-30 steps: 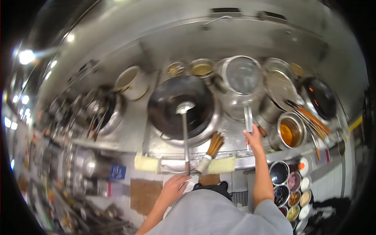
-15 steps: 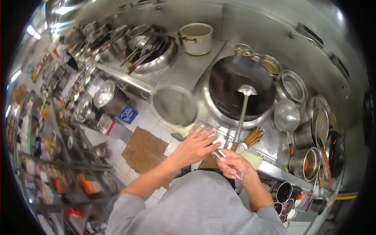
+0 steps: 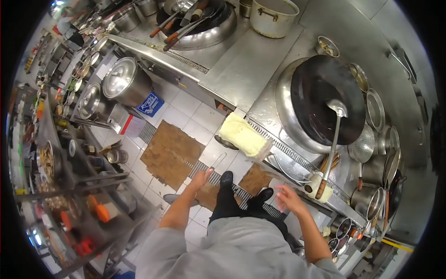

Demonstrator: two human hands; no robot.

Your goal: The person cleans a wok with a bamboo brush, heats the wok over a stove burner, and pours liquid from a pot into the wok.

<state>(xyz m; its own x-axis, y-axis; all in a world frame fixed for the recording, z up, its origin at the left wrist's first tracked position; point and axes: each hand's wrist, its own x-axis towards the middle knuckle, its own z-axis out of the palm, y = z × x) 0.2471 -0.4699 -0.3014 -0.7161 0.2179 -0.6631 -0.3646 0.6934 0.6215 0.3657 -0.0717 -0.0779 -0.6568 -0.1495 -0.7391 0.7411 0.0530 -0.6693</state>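
Observation:
My left hand (image 3: 202, 180) grips a strainer by its thin metal handle, whose looped end points up and forward. The round grey strainer head (image 3: 172, 198) is seen nearly edge-on beside and behind my left forearm, partly hidden. My right hand (image 3: 289, 200) holds nothing visible, its slightly blurred fingers apart, close to the stove's front edge. Ahead of it, a ladle (image 3: 338, 109) rests with its bowl in the dark wok (image 3: 313, 88) and its wooden grip over the stove edge. A folded yellow cloth (image 3: 245, 135) lies on the stove's front ledge.
A large pot (image 3: 274, 16) stands at the back. A perforated skimmer (image 3: 361, 146) and several pots line the right. Lidded pots (image 3: 123, 79) and a shelf (image 3: 79, 193) stand left. Brown cardboard (image 3: 169, 149) covers part of the tiled floor. Another person (image 3: 69, 28) is far off.
Both hands were together at the strainer, its head out in front. Now they are apart: the right has let go, and the left has the strainer lowered to the left. The view has shifted.

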